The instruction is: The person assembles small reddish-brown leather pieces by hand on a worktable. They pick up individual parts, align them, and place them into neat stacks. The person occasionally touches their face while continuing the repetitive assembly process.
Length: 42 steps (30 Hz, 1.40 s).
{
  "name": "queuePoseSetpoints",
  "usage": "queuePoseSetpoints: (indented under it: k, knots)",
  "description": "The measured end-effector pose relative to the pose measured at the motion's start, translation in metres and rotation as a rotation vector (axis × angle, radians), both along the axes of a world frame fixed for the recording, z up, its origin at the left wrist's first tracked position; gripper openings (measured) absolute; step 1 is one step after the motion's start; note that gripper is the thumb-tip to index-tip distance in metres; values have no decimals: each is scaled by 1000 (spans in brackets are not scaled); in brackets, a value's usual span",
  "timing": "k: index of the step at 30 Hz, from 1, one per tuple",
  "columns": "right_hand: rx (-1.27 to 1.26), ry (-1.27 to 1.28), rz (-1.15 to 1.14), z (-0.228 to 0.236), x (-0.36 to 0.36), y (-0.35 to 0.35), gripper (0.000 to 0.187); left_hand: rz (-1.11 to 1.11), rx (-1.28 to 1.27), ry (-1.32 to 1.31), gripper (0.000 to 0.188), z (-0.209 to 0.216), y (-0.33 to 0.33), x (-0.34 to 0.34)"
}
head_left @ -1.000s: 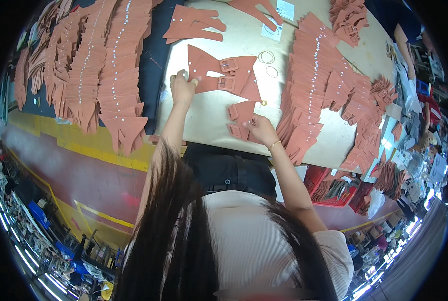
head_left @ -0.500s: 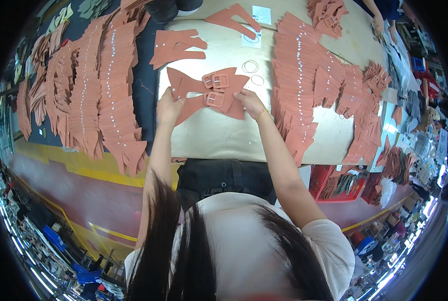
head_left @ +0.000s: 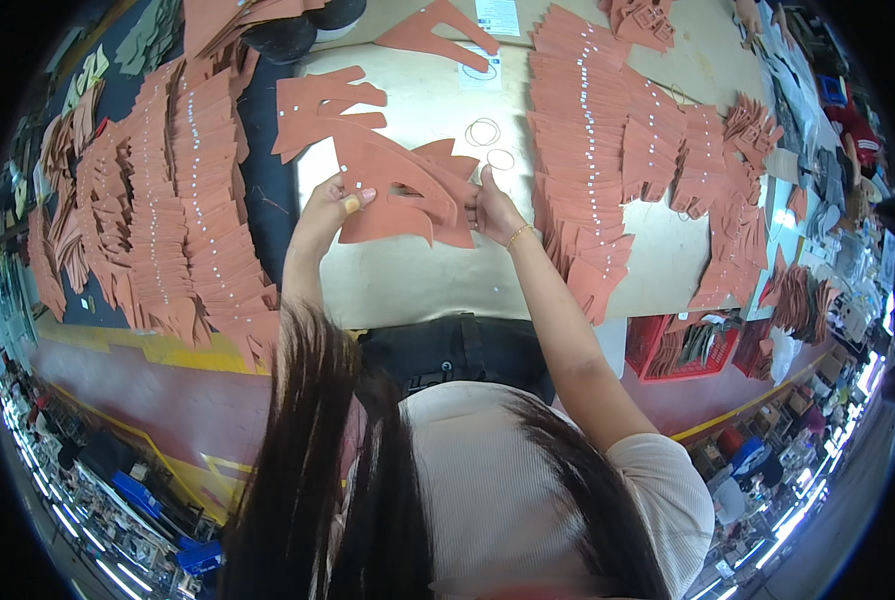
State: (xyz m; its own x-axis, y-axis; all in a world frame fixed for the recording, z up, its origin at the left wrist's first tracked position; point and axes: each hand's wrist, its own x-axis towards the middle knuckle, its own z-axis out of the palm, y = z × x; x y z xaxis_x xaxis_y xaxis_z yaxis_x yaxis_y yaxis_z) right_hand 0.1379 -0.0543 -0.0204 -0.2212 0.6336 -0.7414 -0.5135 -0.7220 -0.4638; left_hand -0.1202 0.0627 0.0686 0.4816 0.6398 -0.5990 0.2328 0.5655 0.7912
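Observation:
Over the table's pale pad, a small bundle of terracotta leather-like cut pieces (head_left: 382, 215) is held between my two hands. My left hand (head_left: 319, 217) pinches its left end, thumb on top, a yellow band on the thumb. Around the right end close the fingers of my right hand (head_left: 494, 208), its thumb pointing up. A small slot shows in the bundle's middle, and several pointed ends fan out at its right. No buckles show on it. Just beyond lies a separate forked piece (head_left: 319, 105) of the same colour.
Long overlapping rows of terracotta pieces (head_left: 202, 170) cover the dark left side. Another row (head_left: 579, 160) runs down the right, with buckled pieces (head_left: 642, 22) behind. Two thin rubber bands (head_left: 483, 131) and a V-shaped piece (head_left: 437, 35) lie farther back. A red crate (head_left: 647, 350) stands at lower right.
The bundle's buckled face showed before; now a plain slotted face is up. My left hand has moved slightly left and its thumb now lies over the bundle. The view has shifted a little.

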Motion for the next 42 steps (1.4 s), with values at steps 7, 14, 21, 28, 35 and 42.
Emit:
queuePoseSetpoints:
  k: [7,14,21,28,35,42]
  knots:
    - [-63,23,-12,-4,1,2,87,81,-310,244,59,-80,16,-15]
    - [-9,7,-23,-1,0,0,53,123,-298,-52,61,-72,8,-15]
    - [31,-182,125,31,-3,10,27,125,-297,16,58,-35,6,-12]
    - [412,-196,-164,149,26,22,22,286,-85,-424,60,74,-18,-36]
    - [678,-344,-237,260,55,1,21,353,11,-521,57,141,-38,-33]
    - [628,-476,-418,327,43,-28,7,271,-303,-727,56,161,-61,-5]
